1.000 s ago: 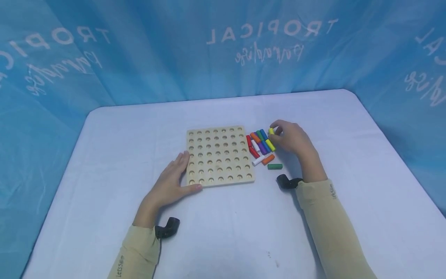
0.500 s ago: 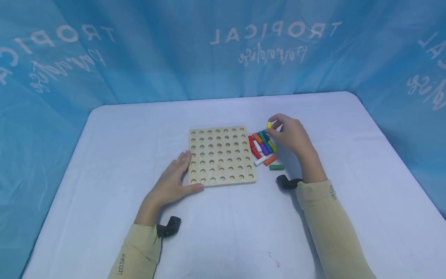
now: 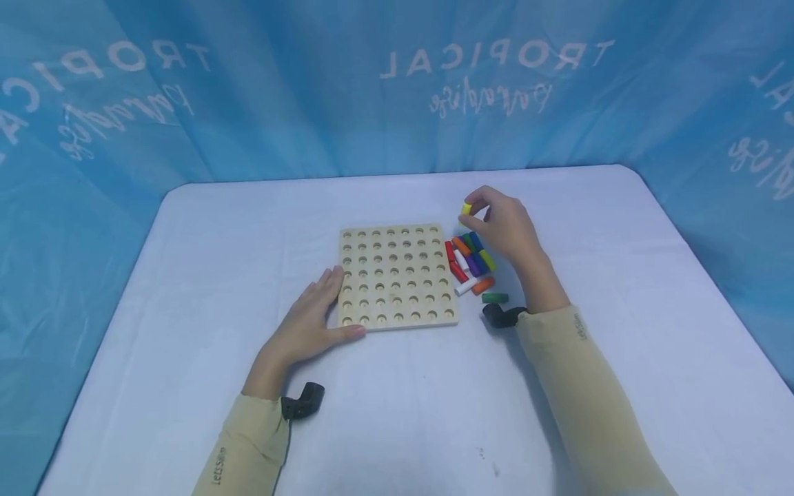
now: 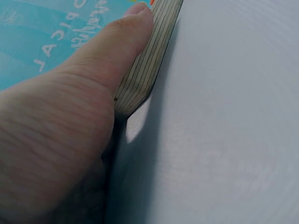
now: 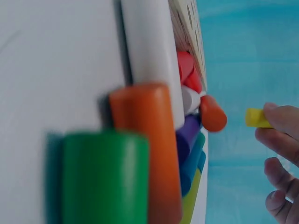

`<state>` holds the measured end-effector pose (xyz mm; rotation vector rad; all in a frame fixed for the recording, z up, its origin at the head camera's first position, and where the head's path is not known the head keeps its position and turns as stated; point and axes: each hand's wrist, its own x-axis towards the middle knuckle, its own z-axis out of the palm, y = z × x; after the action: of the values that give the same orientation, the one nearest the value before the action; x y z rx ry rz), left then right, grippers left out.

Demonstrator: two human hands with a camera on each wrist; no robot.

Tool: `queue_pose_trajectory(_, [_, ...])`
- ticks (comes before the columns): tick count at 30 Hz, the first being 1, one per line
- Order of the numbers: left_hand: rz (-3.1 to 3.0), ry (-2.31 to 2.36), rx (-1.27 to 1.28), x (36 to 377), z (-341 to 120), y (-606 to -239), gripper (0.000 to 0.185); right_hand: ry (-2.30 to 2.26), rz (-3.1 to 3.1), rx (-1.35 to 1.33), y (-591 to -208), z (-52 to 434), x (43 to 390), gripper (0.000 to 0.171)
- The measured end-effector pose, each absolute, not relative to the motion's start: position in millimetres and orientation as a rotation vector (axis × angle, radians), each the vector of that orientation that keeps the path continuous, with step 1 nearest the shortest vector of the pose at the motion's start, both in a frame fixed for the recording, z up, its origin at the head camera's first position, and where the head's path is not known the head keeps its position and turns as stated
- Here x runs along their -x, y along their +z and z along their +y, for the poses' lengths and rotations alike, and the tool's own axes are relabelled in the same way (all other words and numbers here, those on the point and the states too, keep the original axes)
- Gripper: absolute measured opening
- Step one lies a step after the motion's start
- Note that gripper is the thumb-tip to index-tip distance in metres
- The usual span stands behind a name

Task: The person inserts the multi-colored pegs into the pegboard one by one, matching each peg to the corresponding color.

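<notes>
1. Looking down from the head view, the right hand (image 3: 504, 224) is pinching a small yellow wooden peg (image 3: 466, 208) between thumb and forefinger, holding it in the air above the far right corner of the square pale wooden pegboard with rows of round holes (image 3: 395, 275). The left hand (image 3: 308, 324) is lying with fingers straight on the white table (image 3: 186, 289), its fingers resting along the board's left edge and its thumb along the near edge. A loose pile of coloured wooden pegs (image 3: 469, 262) in red, white, orange, purple, blue, green and yellow is lying just beside the board's right edge, with a separate dark green wooden peg (image 3: 495, 297) lying nearest the right sleeve. A blue printed cloth backdrop (image 3: 397, 83) is hanging behind the table.

2. Looking from the left wrist view, the left hand's thumb (image 4: 112, 51) is pressing flat against the layered side edge of the pegboard (image 4: 149, 65), which is lying flat on the table (image 4: 224, 140). The other fingers are hidden here.

3. Looking from the right wrist view, the fingertips of the right hand (image 5: 280, 135) are gripping one end of the yellow peg (image 5: 257, 117), which is hanging clear of the pile, near but apart from an orange peg's rounded end. The dark green peg (image 5: 105, 177) is filling the blurred foreground, just beside a long orange wooden peg (image 5: 149, 149) and a long white wooden peg (image 5: 149, 51). The pegboard's edge (image 5: 189, 32) is showing behind them.
</notes>
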<state>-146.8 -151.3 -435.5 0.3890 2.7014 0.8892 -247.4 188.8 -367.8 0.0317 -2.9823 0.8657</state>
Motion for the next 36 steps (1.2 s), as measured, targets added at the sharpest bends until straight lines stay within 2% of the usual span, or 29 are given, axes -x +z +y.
queue_pose_trajectory(20, [2.706, 0.892, -0.414, 148, -153, -436, 0.118, 0.774, -3.021, -0.281, -367, 143, 264, 0.025])
queue_pose_trajectory(36, [2.694, 0.89, -0.403, 149, -154, -434, 0.118, 0.681, -3.049, -0.391, -370, 133, 266, 0.021])
